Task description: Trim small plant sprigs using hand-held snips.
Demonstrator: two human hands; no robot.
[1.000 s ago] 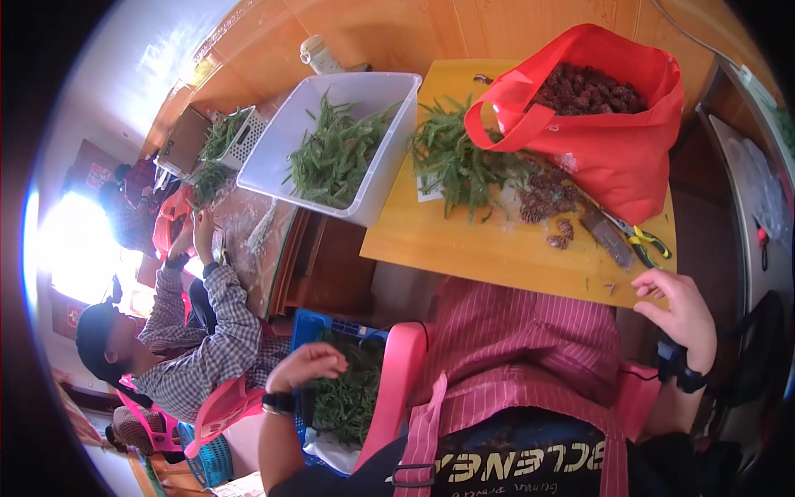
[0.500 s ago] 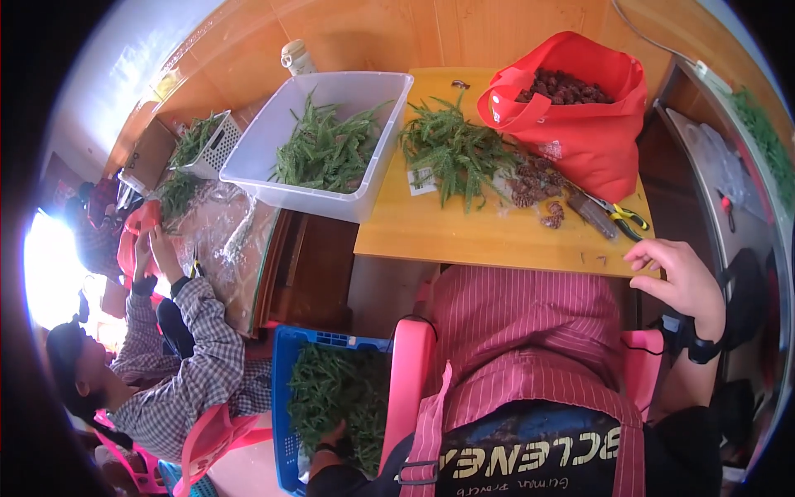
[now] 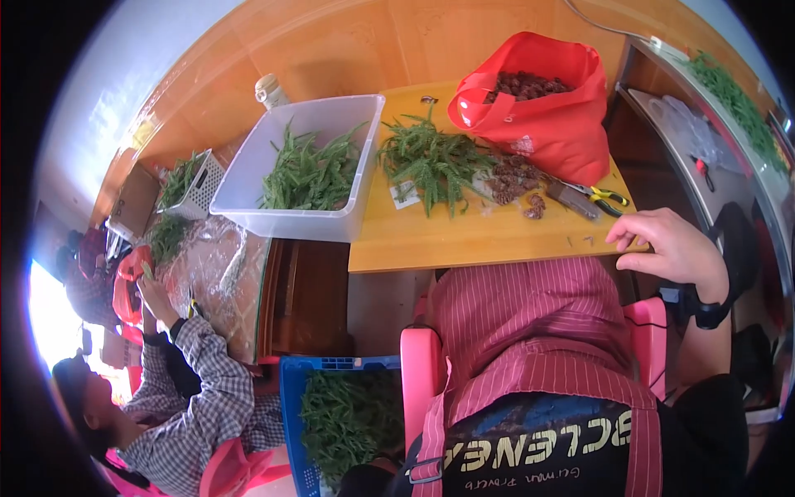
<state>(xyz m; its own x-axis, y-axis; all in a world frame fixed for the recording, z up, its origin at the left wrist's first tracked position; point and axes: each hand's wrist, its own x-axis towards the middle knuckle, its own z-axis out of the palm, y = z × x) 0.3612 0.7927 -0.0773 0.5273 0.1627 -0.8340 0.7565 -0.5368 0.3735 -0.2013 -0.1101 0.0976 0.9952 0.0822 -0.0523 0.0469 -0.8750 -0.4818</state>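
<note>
We find the right hand (image 3: 675,248) resting on the near right edge of the yellow surface (image 3: 464,240), palm down, fingers loosely curled and slightly apart, clamped on nothing. The forearm runs back and down from it toward the body, with a dark strap at the wrist. Just ahead of the fingertips lie yellow-handled scissors (image 3: 598,195), near but not touching. Beyond those stands a red bag (image 3: 546,124) of dark brown pieces, and to the left of the hand, well apart, a heap of green sprigs (image 3: 431,157) lies on the surface beside a clear plastic tub (image 3: 302,170) holding more greens.

The left hand is hidden low at the bottom edge, down by the blue crate (image 3: 331,414) of greens beside the pink chair; we cannot tell whether it grips anything.

Against the frame half a second earlier, the right hand holds the same place on the surface edge. The left hand, then just visible at the crate's greens, is now out of sight. A second ago it was raised above the crate.

Another person in a checked shirt (image 3: 199,398) works at the far left.
</note>
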